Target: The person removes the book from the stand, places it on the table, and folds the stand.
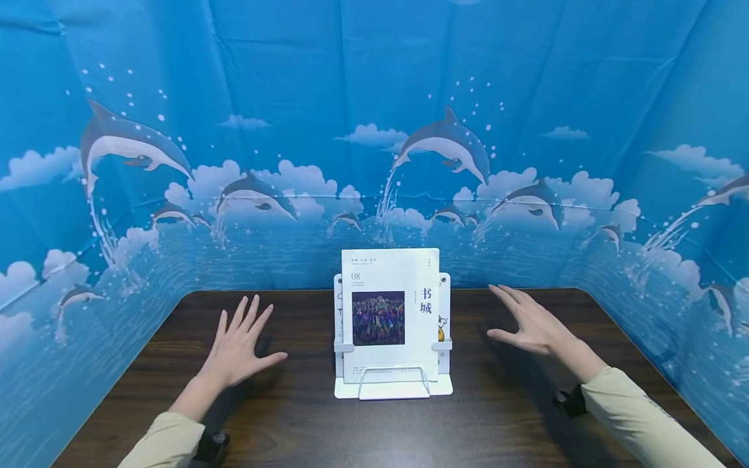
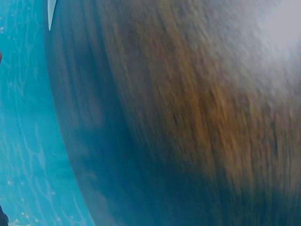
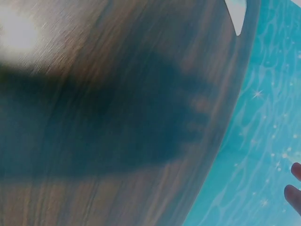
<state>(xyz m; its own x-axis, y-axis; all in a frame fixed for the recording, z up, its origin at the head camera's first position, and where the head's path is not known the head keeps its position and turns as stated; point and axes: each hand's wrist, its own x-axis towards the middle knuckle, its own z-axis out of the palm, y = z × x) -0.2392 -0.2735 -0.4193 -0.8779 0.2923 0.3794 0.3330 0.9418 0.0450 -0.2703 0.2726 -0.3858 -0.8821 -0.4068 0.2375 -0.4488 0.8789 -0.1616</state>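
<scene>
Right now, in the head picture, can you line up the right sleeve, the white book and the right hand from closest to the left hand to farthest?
From the left hand:
1. White book, in the middle, propped on its stand.
2. Right hand, past the book.
3. Right sleeve, bottom right.

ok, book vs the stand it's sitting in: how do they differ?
Height: the book rises above the top of the stand. Width: the stand shows past the book on both sides. Print: the book has text and a dark multicoloured picture; the stand has a cartoon drawing, partly hidden behind the book. Shared: both are mostly white.
</scene>
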